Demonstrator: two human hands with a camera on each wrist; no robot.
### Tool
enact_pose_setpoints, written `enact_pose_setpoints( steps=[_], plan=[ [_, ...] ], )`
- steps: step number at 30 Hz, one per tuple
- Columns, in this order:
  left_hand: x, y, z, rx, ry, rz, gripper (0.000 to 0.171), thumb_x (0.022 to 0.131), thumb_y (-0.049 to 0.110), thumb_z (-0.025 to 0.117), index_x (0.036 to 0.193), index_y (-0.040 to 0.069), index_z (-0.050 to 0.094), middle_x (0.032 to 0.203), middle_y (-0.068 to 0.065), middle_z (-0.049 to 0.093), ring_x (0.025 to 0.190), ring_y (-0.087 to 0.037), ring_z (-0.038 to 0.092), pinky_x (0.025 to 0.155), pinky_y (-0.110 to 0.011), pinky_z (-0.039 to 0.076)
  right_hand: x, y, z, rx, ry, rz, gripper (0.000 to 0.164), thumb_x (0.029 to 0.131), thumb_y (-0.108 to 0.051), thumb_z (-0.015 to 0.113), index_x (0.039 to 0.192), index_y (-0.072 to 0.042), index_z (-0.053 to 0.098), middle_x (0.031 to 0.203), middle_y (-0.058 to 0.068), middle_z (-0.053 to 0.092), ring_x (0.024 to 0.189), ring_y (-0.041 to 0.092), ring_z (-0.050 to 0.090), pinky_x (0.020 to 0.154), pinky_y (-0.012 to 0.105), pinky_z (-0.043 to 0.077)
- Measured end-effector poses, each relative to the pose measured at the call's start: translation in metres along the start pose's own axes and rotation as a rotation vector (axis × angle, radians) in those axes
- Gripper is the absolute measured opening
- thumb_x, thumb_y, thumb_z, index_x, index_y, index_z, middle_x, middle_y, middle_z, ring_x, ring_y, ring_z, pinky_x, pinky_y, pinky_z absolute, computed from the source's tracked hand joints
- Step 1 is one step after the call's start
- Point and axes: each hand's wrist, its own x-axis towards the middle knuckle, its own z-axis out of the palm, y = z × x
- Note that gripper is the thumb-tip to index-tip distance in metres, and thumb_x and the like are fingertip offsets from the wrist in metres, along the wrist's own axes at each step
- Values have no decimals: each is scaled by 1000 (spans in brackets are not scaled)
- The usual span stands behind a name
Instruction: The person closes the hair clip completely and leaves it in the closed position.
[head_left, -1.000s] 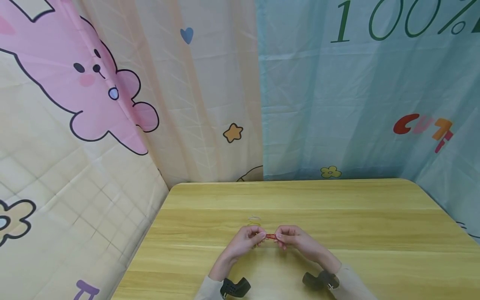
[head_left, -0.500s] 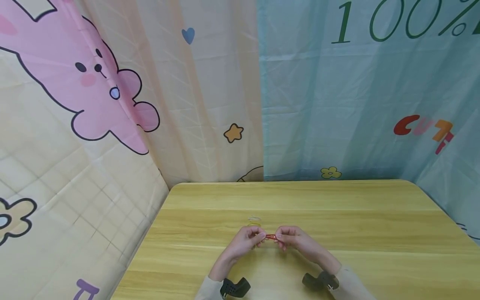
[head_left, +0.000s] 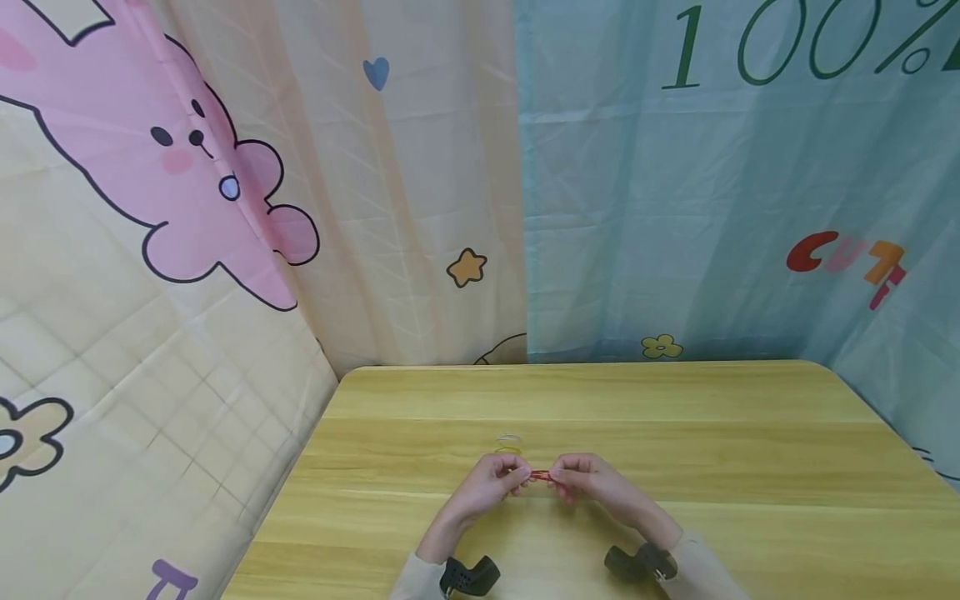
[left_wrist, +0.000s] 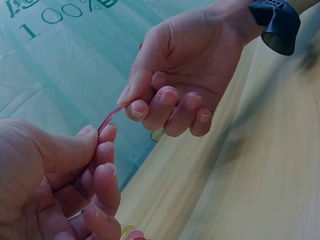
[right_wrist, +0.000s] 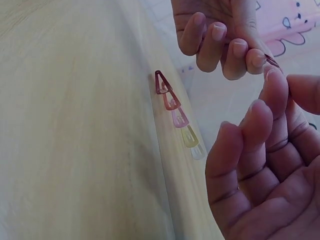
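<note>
Between both hands, just above the table, is a red snap hair clip. My left hand pinches one end between thumb and index finger. The other end sits in a like pinch of my right hand. Seen edge-on in the left wrist view, the clip looks bowed. Below the hands, in the right wrist view, more snap clips lie in a row: dark red, orange-red, pink, yellow and whitish. The left hand hides most of that row in the head view.
The wooden table spreads out around the hands. Printed curtains hang behind its far edge and along its sides. A dark wrist camera is strapped to each forearm, the left one and the right one.
</note>
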Motion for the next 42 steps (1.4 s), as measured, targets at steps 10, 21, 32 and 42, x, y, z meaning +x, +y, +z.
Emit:
enact_pose_setpoints(
  steps=[10, 21, 32, 42],
  plan=[
    [6, -16, 1, 19, 42, -15, 16, 96, 9, 55, 91, -3, 66, 84, -12, 61, 68, -17, 51, 59, -23, 39, -1, 1, 0, -93, 123, 27, 33, 94, -19, 60, 99, 13, 59, 73, 9, 55, 64, 17, 50, 60, 30, 44],
    [-7, 16, 7, 60, 62, 2, 17, 95, -1, 52, 90, -12, 63, 85, -28, 59, 68, -22, 50, 58, -21, 39, 0, 5, -3, -107, 189, 79, 23, 90, -19, 66, 91, 4, 64, 66, 4, 54, 59, 15, 48, 56, 27, 40],
    [1, -6, 5, 129, 62, -31, 16, 94, 8, 59, 88, -3, 69, 78, -17, 62, 61, -11, 47, 52, -21, 35, -2, 7, -9, -90, 132, 66, 21, 92, -13, 62, 93, 8, 64, 66, 2, 51, 53, 12, 41, 51, 24, 36],
    [4, -20, -7, 176, 64, -40, 17, 94, 14, 60, 91, 1, 71, 78, -12, 62, 60, -13, 47, 50, -22, 36, -5, 5, -14, -102, 131, 112, 18, 89, -12, 63, 90, 6, 65, 73, 4, 57, 56, 11, 42, 50, 23, 37]
  ],
)
